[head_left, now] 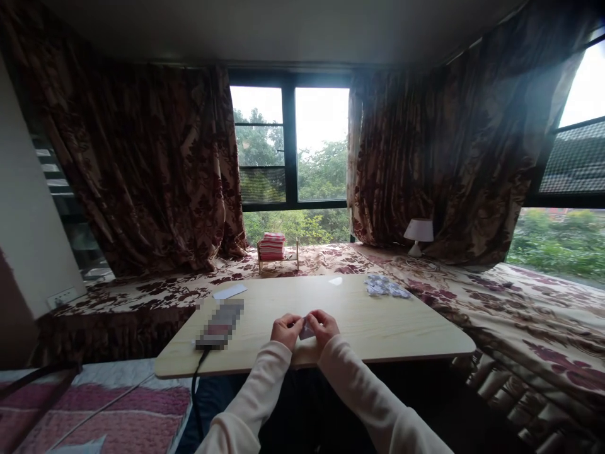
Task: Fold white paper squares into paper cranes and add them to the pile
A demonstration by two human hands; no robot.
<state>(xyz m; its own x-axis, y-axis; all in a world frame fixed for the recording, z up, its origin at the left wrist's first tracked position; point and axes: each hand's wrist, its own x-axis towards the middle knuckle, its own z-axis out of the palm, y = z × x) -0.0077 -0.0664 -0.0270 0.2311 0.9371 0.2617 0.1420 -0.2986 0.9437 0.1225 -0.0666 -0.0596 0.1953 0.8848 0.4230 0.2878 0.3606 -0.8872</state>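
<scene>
Above the near edge of the table, my left hand and my right hand meet at the fingertips. Both pinch a small greyish, see-through plastic packet that hangs between them. Its contents are too small to make out, and the fingers cover its upper edge. A pile of similar-looking small packets lies at the far right of the pale wood-grain table.
On the table's left lies a blurred-out dark device with a black cable running off the edge. Behind it is a white flat piece. Folded red-and-white cloths sit on a small rack; a lamp stands at right.
</scene>
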